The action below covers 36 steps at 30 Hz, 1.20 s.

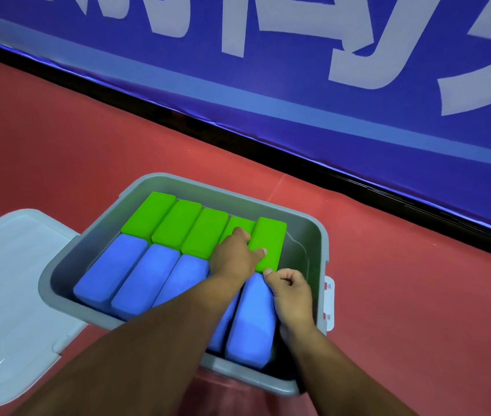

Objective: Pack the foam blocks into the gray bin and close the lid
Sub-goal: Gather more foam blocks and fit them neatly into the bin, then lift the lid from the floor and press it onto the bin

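Note:
The gray bin (97, 235) sits on the red floor and holds two rows of foam blocks. Green blocks (175, 226) fill the far row and blue blocks (145, 277) the near row. My left hand (232, 256) lies flat over the fourth green block (239, 225), which sits lower than its neighbours, with the thumb resting on the fifth green block (268, 244). My right hand (292, 295) is curled around the right edge of the rightmost blue block (253, 325), which stands a little higher than the others. My left forearm hides part of the near row.
The bin's pale gray lid (13, 295) lies flat on the floor, left of the bin and touching it. A white latch (329, 301) hangs on the bin's right wall. A blue banner (298, 85) stands along the floor behind the bin.

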{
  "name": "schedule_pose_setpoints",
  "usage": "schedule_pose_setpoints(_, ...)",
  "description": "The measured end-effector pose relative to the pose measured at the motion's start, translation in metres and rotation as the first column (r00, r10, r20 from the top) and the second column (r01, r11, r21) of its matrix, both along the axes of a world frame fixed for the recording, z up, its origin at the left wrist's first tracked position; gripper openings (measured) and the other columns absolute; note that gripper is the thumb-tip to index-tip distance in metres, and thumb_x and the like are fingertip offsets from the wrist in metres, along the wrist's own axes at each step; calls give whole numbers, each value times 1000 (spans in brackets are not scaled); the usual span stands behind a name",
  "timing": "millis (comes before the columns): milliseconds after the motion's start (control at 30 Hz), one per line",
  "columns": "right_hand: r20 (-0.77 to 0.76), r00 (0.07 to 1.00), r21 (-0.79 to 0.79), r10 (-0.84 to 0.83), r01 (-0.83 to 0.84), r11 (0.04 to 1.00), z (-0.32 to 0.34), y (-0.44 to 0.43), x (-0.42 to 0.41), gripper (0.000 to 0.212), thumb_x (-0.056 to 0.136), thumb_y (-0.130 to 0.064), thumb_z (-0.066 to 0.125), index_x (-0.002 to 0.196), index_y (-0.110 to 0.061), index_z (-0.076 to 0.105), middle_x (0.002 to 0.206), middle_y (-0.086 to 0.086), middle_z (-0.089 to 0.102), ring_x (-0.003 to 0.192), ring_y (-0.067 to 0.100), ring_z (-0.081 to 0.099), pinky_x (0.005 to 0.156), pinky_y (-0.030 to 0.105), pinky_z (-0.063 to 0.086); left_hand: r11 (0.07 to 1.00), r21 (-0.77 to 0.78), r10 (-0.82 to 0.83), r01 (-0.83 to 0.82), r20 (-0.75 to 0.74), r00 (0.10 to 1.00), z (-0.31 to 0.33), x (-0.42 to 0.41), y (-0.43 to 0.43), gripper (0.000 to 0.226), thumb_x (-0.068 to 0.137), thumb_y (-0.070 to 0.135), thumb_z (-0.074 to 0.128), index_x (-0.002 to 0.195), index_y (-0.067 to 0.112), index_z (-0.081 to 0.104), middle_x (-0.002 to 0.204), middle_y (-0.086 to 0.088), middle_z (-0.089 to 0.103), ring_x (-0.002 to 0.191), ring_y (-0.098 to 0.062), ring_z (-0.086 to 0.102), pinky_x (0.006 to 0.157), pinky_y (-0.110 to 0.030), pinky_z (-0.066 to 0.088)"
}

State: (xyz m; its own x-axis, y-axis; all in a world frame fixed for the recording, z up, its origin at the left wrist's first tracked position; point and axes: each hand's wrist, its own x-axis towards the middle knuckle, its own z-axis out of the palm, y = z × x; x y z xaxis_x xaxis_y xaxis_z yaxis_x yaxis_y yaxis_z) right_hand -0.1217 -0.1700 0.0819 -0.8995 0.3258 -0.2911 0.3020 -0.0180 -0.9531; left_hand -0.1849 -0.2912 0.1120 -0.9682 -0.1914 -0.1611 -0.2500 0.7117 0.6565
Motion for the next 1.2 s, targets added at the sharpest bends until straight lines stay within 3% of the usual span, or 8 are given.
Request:
schedule_pose_setpoints(100, 55, 996, 62, -69, 65, 996, -16, -11, -4, 42, 73, -38, 81, 105, -17, 65, 109, 11, 71, 92, 22, 68, 93, 46, 57, 973, -223, -80, 62, -76, 994, -6, 8, -4, 47, 82, 49, 76, 122, 28, 64, 121, -1, 68, 117, -30, 58, 96, -39, 50)
schedule_pose_setpoints(267, 139, 989, 242, -50, 15, 970, -18, -18, -14, 59, 99, -25, 58, 153, -10, 41, 147, 23, 44, 137, 33, 42, 112, 36, 35, 955, -271, -167, 121, -154, 974, -17, 13, -6, 44, 81, 54, 73, 120, 35, 66, 124, 0, 59, 119, -26, 53, 98, -39, 46)
schedule_pose_setpoints(400, 138, 990, 321, 1, -46, 946, -30, -23, -16, 47, 102, -29, 48, 145, -10, 47, 143, 25, 52, 138, 36, 40, 113, 46, 37, 956, -253, -194, 148, -167, 967, -22, 11, -10, 38, 83, 53, 71, 115, 34, 69, 122, 0, 59, 117, -26, 54, 99, -37, 47)
schedule_pose_setpoints(767, 187, 980, 219, 66, -107, 970, -12, -19, -18, 88, 86, -67, 38, 160, -20, 33, 160, 20, 40, 146, 37, 39, 121, 49, 31, 984, -174, -66, 25, -228, 971, -19, 15, -25, 47, 84, 59, 71, 118, 27, 70, 117, -4, 64, 114, -28, 54, 94, -37, 45)
schedule_pose_setpoints(900, 185, 981, 255, 64, -111, 961, -7, -5, -17, 72, 103, -51, 50, 161, -14, 31, 160, 26, 36, 147, 41, 36, 120, 48, 30, 993, -25, 106, -117, -273, 956, 2, 15, -38, 51, 80, 64, 72, 112, 24, 73, 107, -8, 70, 105, -30, 63, 94, -40, 50)
schedule_pose_setpoints(1033, 117, 988, 341, 100, -135, 930, 2, 7, -27, 79, 99, -56, 52, 160, -10, 32, 159, 31, 37, 148, 43, 35, 120, 52, 29, 988, 32, 151, -149, -334, 930, 41, 34, -94, 63, 76, 73, 60, 112, 23, 72, 105, -4, 69, 97, -22, 65, 95, -39, 52)
schedule_pose_setpoints(1133, 10, 990, 449, 144, -133, 884, 19, -1, -35, 93, 82, -73, 42, 152, -12, 42, 150, 31, 47, 141, 45, 43, 115, 55, 35, 986, -32, 137, -164, -410, 902, 67, 57, -167, 45, 87, 53, 73, 116, 19, 71, 103, -1, 63, 86, -11, 57, 92, -34, 52)
schedule_pose_setpoints(1200, -38, 978, 518, 207, -158, 840, 37, -13, -36, 93, 83, -67, 41, 156, -9, 37, 155, 31, 41, 145, 44, 37, 119, 53, 30, 964, -52, 212, -260, -437, 874, 78, 77, -219, 39, 90, 49, 73, 116, 20, 71, 103, 3, 59, 86, -10, 59, 90, -31, 51)
